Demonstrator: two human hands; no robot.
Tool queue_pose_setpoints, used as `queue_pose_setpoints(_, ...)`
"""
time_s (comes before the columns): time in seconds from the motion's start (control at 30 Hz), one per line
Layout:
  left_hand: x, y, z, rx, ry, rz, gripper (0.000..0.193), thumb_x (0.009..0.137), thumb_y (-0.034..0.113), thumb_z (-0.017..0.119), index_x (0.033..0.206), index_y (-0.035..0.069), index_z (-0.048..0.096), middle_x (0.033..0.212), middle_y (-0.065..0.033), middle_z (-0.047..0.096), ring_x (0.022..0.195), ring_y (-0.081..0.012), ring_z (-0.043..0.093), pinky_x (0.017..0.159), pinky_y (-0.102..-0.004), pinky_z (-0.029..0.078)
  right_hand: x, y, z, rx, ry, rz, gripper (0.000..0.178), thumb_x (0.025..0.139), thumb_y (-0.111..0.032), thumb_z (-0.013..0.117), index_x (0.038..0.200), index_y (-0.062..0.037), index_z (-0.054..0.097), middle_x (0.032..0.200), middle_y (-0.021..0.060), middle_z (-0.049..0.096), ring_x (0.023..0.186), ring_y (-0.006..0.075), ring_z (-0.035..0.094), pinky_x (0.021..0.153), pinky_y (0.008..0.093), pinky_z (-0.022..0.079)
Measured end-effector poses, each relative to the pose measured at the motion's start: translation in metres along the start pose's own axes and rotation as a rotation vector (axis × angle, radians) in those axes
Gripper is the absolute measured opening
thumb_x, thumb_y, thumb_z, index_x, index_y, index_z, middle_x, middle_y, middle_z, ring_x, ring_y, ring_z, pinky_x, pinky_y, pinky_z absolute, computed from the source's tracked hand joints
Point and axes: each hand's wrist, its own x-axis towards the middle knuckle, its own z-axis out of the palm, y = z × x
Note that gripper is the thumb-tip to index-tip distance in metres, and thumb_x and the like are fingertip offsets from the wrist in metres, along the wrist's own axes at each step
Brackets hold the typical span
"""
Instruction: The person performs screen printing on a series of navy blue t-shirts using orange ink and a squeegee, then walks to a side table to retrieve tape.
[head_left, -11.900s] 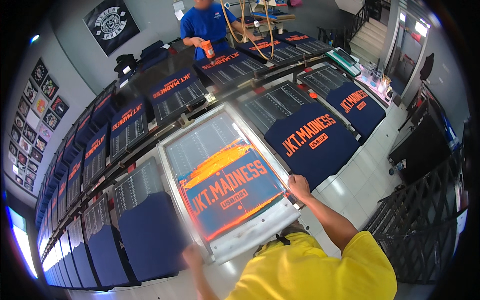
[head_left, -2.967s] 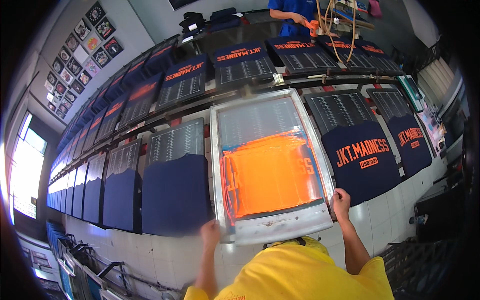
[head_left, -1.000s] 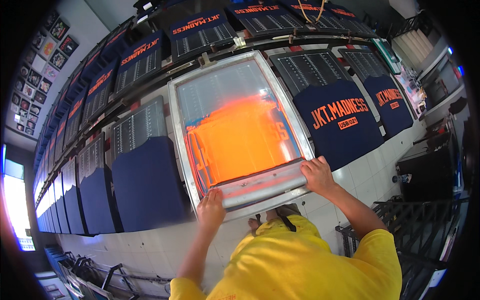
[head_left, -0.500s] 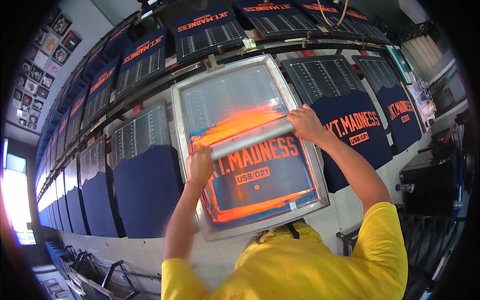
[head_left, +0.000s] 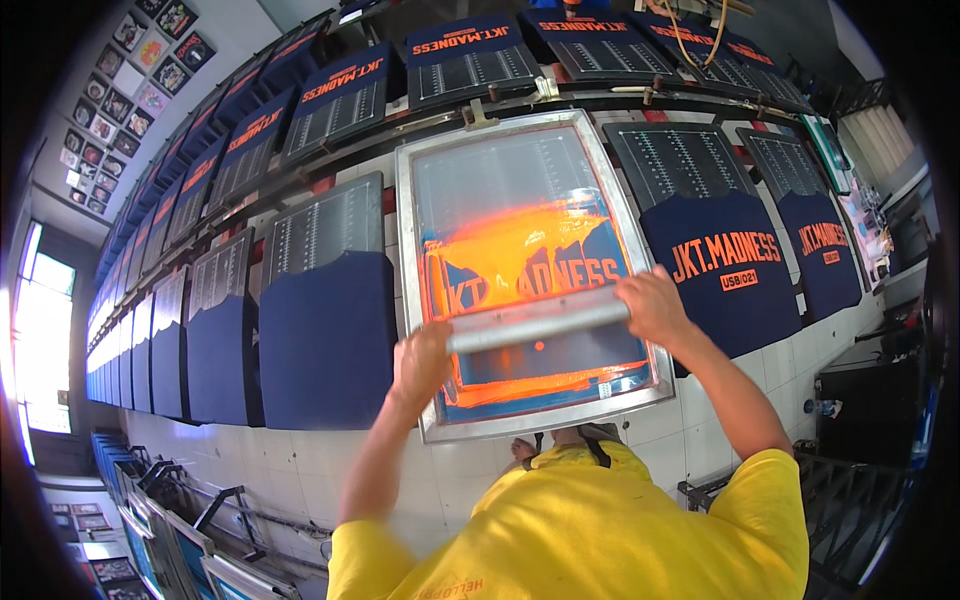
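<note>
My left hand [head_left: 422, 362] and my right hand [head_left: 655, 305] grip the two ends of a long grey squeegee [head_left: 540, 320]. The squeegee lies across a screen printing frame [head_left: 407, 250] with a metal rim, over the lower half of its mesh. Behind it, on the far side, a thick pool of bright orange ink [head_left: 510, 243] spreads and runs down over the lettering. More orange streaks line the near edge of the mesh. Part of the design is covered by the ink and the squeegee.
Navy shirt pieces on dark boards stand to either side: a plain one [head_left: 325, 345] at left and a printed one [head_left: 725, 275] at right. A metal rail [head_left: 400, 128] runs behind the frame, with another row of printed shirts [head_left: 465, 50] beyond. White floor tiles [head_left: 320, 465] lie nearer me.
Both hands have drawn the squeegee toward me, down the mesh. Orange ink now lies over the upper part of the lettering. The whole view has shifted somewhat.
</note>
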Motion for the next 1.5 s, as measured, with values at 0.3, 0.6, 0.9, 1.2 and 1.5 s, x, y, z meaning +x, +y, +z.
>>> queue_pose_setpoints(0.3, -0.101, 0.023, 0.017, 0.003, 0.061, 0.049, 0.033, 0.069, -0.003, 0.062, 0.101, 0.004, 0.066, 0.107, -0.0062, 0.068, 0.100, -0.0227, 0.069, 0.078, -0.0343, 0.058, -0.086, -0.071, -0.004, 0.068, -0.003, 0.025, 0.022, 0.067, -0.001, 0.064, 0.089, -0.0029, 0.064, 0.096, 0.0071, 0.065, 0.085, 0.0248, 0.060, 0.075, 0.0390, 0.040)
queue_pose_setpoints(0.6, -0.043, -0.016, 0.028, 0.014, 0.052, 0.108, 0.041, 0.065, -0.002, 0.065, 0.106, 0.004, 0.064, 0.107, -0.0067, 0.068, 0.099, -0.0228, 0.069, 0.076, -0.0335, 0.058, -0.034, -0.045, 0.020, -0.037, 0.018, 0.015, 0.016, 0.067, -0.001, 0.061, 0.083, -0.0026, 0.060, 0.095, 0.0093, 0.064, 0.080, 0.0257, 0.056, 0.074, 0.0393, 0.040)
queue_pose_setpoints(0.9, 0.091, -0.075, 0.027, -0.046, 0.027, 0.082, 0.036, 0.065, -0.004, 0.064, 0.099, 0.005, 0.069, 0.096, -0.0112, 0.070, 0.089, -0.0317, 0.069, 0.077, -0.0410, 0.057, 0.071, 0.010, 0.036, -0.054, -0.041, 0.060, 0.018, 0.065, -0.001, 0.070, 0.082, -0.0036, 0.062, 0.084, 0.0105, 0.064, 0.083, 0.0290, 0.061, 0.080, 0.0406, 0.043)
queue_pose_setpoints(1.2, 0.126, -0.069, 0.010, 0.042, -0.002, 0.063, 0.030, 0.070, -0.001, 0.063, 0.098, 0.007, 0.070, 0.097, -0.0135, 0.070, 0.087, -0.0345, 0.069, 0.077, -0.0438, 0.056, 0.110, 0.042, 0.029, -0.026, -0.117, 0.141, 0.019, 0.063, -0.005, 0.071, 0.082, -0.0060, 0.065, 0.084, 0.0094, 0.068, 0.086, 0.0291, 0.064, 0.079, 0.0430, 0.043)
queue_pose_setpoints(1.5, -0.026, 0.003, 0.001, -0.063, 0.055, 0.067, 0.031, 0.067, -0.005, 0.062, 0.096, 0.006, 0.065, 0.095, -0.0096, 0.066, 0.082, -0.0299, 0.068, 0.066, -0.0391, 0.058, -0.034, -0.026, -0.004, 0.034, 0.006, 0.074, 0.023, 0.065, 0.000, 0.067, 0.087, -0.0075, 0.063, 0.094, 0.0056, 0.065, 0.088, 0.0253, 0.063, 0.078, 0.0405, 0.042)
